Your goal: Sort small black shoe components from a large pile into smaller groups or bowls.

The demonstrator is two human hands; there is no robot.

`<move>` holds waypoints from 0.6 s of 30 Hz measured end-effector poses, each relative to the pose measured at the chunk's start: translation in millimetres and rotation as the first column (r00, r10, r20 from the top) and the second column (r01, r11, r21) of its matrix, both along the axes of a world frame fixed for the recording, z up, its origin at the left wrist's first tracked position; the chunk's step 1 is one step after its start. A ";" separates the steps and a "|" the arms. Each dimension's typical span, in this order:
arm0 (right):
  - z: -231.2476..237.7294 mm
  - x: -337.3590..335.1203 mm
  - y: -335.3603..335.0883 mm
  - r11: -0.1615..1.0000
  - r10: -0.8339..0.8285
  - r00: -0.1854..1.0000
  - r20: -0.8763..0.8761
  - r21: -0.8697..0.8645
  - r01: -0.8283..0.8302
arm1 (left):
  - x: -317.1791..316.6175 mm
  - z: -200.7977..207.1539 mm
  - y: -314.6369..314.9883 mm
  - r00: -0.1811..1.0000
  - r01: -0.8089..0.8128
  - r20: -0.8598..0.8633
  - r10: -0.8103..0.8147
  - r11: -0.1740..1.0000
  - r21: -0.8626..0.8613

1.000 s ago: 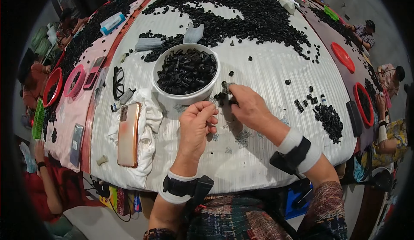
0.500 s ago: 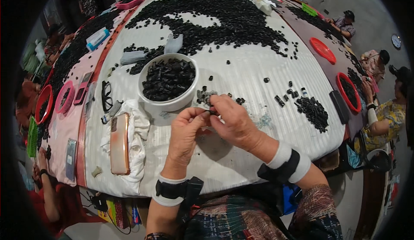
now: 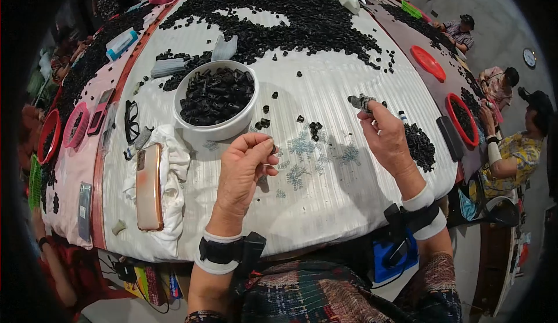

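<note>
A small dark piece (image 3: 274, 148) is pinched between the thumb and fingertips of the left hand (image 3: 249, 163), which is held above the near middle of the white-covered counter (image 3: 349, 207). The right hand (image 3: 385, 140) is raised well apart, to the right; a greyish clump (image 3: 362, 102) is seen at its fingertips, but whether this is gripped or worn on a finger cannot be told.

Between the hands, a few loose black pieces (image 3: 315, 128) and patches of tiny pale blue-green bits (image 3: 296, 176) are spread on the cloth. A white tub (image 3: 225, 129) is placed just beyond the left hand and is filled with black parts (image 3: 216, 95). A near pile (image 3: 419, 147) of small dark pieces lies to the right, partly behind the right hand, and a broad spread of black parts (image 3: 308, 18) is seen at the far side.

The step in hand is judged to be the handling of one small piece, with the hands parted. For the next move, a steady left pinch and a precise right fingertip placement seem to be called for.
</note>
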State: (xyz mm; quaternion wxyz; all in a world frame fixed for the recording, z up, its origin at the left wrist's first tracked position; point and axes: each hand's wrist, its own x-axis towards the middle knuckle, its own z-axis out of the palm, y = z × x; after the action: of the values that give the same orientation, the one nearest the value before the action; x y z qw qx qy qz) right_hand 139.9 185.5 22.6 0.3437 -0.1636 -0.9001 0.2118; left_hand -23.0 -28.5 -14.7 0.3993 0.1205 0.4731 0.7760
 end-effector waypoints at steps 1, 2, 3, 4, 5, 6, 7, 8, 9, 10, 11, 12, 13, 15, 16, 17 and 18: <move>-4.8 1.7 5.4 1.000 -0.006 1.000 0.001 0.002 0.006 | 0.3 -0.3 1.0 1.000 0.022 0.003 -0.022 1.000 0.008; -8.4 2.9 9.6 0.996 -0.001 0.997 0.071 0.085 -0.005 | 0.3 -1.2 1.3 1.000 0.026 0.003 -0.026 1.000 0.009; -13.2 3.2 13.5 0.986 -0.001 0.990 0.141 0.165 -0.022 | 0.0 -2.2 1.2 0.999 0.044 -0.001 -0.044 0.999 0.019; -21.6 0.2 13.6 0.987 0.023 0.991 0.128 0.153 -0.042 | -0.2 -3.5 0.3 0.998 0.058 -0.006 -0.057 0.998 0.025; -26.3 -2.6 12.7 0.988 0.025 0.992 0.127 0.150 -0.044 | -0.5 -3.1 -0.3 0.998 0.056 -0.007 -0.056 0.998 0.022; -28.9 -7.0 10.0 0.993 0.018 0.985 0.173 0.109 -0.037 | -0.9 -1.7 -1.2 0.998 0.055 -0.013 -0.055 0.998 0.015; -30.9 -10.3 9.2 0.997 0.015 0.976 0.217 0.069 -0.031 | -1.0 -0.6 -2.1 0.998 0.052 -0.020 -0.051 0.999 0.008; -39.1 -12.8 13.2 0.997 0.028 0.968 0.248 0.059 -0.044 | -0.8 -0.2 -2.2 0.999 0.046 -0.024 -0.046 0.999 0.006; -39.8 -12.7 13.0 0.997 0.034 0.969 0.244 0.058 -0.050 | -0.1 0.0 -1.7 0.997 0.062 -0.035 -0.062 0.998 0.008; -42.6 -15.4 11.4 0.990 -0.021 0.967 0.254 0.141 -0.016 | -1.7 0.4 -2.4 0.996 0.070 -0.053 -0.069 0.998 0.006; -45.2 -17.8 9.7 0.974 -0.078 0.963 0.258 0.225 0.019 | -1.3 -0.2 -2.5 0.996 0.056 -0.063 -0.056 0.998 0.001; -46.8 -19.4 8.3 0.975 -0.064 0.967 0.248 0.221 0.008 | 1.0 -1.5 -1.8 0.996 0.081 -0.049 -0.081 0.997 0.017; -47.7 -19.6 5.9 0.968 -0.069 0.966 0.250 0.250 0.005 | 3.1 -2.0 -1.8 0.994 0.106 -0.035 -0.105 0.994 0.032; -49.7 -20.5 3.8 0.951 -0.084 0.964 0.252 0.309 0.002 | 3.2 -0.6 -2.5 0.995 0.090 -0.046 -0.089 0.996 0.021; -50.3 -19.3 4.8 0.938 -0.081 0.965 0.251 0.346 -0.011 | 4.0 0.0 -2.3 0.995 0.099 -0.016 -0.099 0.994 0.040; -49.2 -20.1 4.4 0.939 -0.076 0.966 0.247 0.343 -0.014 | 4.2 0.2 -2.2 0.994 0.108 0.013 -0.109 0.992 0.061; -46.0 -20.4 3.1 0.938 -0.071 0.971 0.228 0.347 -0.013 | 3.9 -0.2 -2.2 0.994 0.109 0.000 -0.109 0.993 0.053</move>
State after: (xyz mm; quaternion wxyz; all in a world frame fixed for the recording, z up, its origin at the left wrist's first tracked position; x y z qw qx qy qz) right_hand 119.5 188.6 -23.5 0.2602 -0.1380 -0.9554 0.0239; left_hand -19.1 -30.7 -14.9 0.4385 0.1555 0.4445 0.7655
